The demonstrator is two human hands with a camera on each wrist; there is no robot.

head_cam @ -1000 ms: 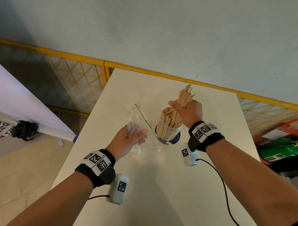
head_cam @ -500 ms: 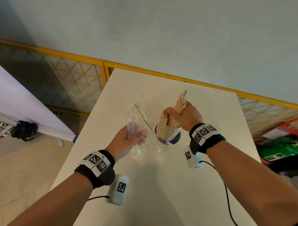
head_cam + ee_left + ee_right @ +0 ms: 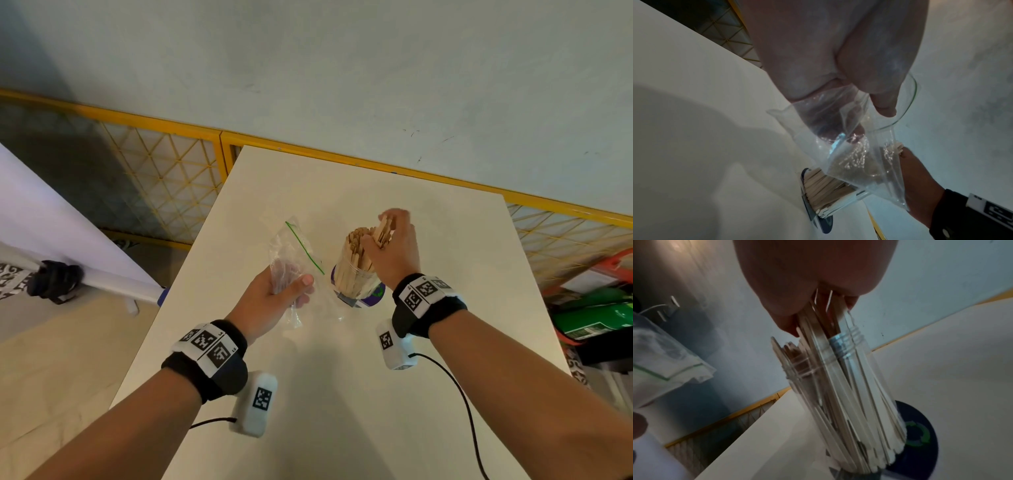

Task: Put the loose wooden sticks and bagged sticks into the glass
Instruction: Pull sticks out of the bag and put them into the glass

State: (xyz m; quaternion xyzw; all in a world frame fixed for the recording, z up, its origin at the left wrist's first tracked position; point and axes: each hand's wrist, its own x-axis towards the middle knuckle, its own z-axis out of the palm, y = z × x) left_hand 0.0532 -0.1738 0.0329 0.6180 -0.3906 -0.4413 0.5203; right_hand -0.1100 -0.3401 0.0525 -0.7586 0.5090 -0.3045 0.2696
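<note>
A clear glass (image 3: 356,279) full of wooden sticks (image 3: 352,250) stands on a dark round coaster (image 3: 376,297) mid-table. My right hand (image 3: 394,246) is over its mouth, fingers curled round the tops of a bundle of sticks (image 3: 818,324) whose lower ends sit inside the glass (image 3: 849,386). My left hand (image 3: 274,298) holds a clear zip bag (image 3: 294,253) with a green seal line, raised just left of the glass; the bag (image 3: 855,154) looks empty and hangs open.
The white table (image 3: 342,394) runs forward, with its left edge near my left wrist. A yellow mesh fence (image 3: 164,171) and a grey wall lie behind. A white roll on a black clamp (image 3: 54,279) stands to the left, green and red items (image 3: 603,315) to the right.
My right hand has lowered the bundle of sticks into the glass and shifted up to their tops. The left hand and the bag have stayed where they were.
</note>
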